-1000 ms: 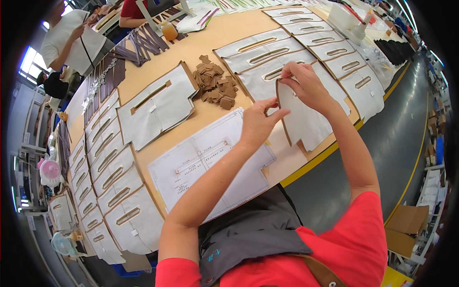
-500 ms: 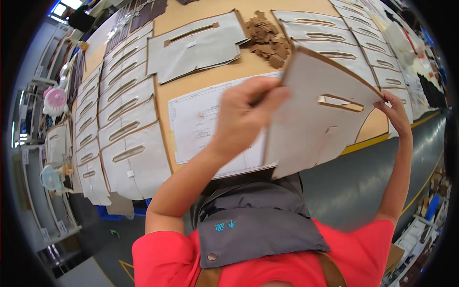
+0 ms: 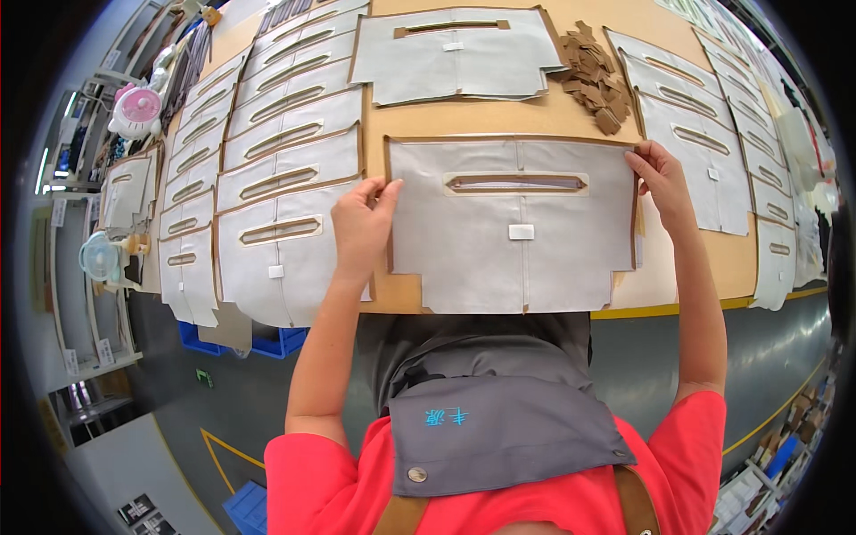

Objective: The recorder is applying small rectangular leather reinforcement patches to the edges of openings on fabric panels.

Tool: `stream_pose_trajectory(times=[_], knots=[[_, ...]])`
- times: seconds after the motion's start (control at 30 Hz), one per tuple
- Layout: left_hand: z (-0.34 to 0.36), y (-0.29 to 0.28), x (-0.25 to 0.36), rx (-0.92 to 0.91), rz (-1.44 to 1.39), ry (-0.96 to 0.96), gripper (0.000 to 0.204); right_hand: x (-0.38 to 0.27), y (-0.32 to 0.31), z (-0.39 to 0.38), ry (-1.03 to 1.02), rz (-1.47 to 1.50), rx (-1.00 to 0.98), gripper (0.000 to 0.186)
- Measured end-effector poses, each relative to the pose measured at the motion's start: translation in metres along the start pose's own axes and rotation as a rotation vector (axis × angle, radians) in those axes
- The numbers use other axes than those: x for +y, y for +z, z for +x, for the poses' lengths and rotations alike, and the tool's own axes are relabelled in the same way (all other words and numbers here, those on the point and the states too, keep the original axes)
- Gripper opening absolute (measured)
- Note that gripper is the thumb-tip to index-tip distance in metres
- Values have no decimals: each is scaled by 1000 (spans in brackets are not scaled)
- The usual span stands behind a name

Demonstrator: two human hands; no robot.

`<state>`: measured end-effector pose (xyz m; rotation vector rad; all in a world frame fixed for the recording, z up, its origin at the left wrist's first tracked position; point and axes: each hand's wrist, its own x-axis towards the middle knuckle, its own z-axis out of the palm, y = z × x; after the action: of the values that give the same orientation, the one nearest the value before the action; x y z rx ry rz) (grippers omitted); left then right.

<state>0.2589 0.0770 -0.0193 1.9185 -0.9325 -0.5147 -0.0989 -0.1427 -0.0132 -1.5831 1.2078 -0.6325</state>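
Observation:
A light grey sheet panel [image 3: 473, 254] with brown edges lies nearly flat in front of me at the table's near edge. It has a long slot with a pale border across its upper half, a small white label below that, and notched lower corners. My left hand [image 3: 361, 227] pinches its left edge near the upper corner. At the upper right corner my right hand [image 3: 660, 178] grips it between thumb and fingers. The panel covers most of what lies under it.
Overlapping rows of similar slotted panels [image 3: 250, 259] lie on the left, with more panels [image 3: 713, 183] on the right. Beyond mine lies another panel [image 3: 428, 62], beside a heap of brown scraps [image 3: 593, 76]. A pink fan [image 3: 136, 109] and blue crates [image 3: 281, 342] are at the left.
The panel was raised and tilted at the right, its back partly turned; now it lies squared in front of me. My left hand moved to its left edge, and the printed sheet underneath is covered.

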Motion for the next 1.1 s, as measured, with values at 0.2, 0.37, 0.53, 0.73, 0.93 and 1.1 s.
stream_pose_trajectory(times=[0.2,0.37,0.53,0.73,0.93,1.1], knots=[[-12,0,-9,129,279,439,20,13,8,1,39,-31,46,20],[-24,16,-16,-33,230,439,18,11,8,-9,82,-80,67,29],[-18,22,-17,-22,327,536,19,11,10,-7,13,-121,57,32],[-17,24,-14,-93,448,553,31,23,5,0,-12,-135,47,39],[-16,27,-15,-118,488,573,37,19,6,1,42,-127,68,39],[-20,27,-13,-74,491,625,33,30,9,-11,-267,-308,217,37]])
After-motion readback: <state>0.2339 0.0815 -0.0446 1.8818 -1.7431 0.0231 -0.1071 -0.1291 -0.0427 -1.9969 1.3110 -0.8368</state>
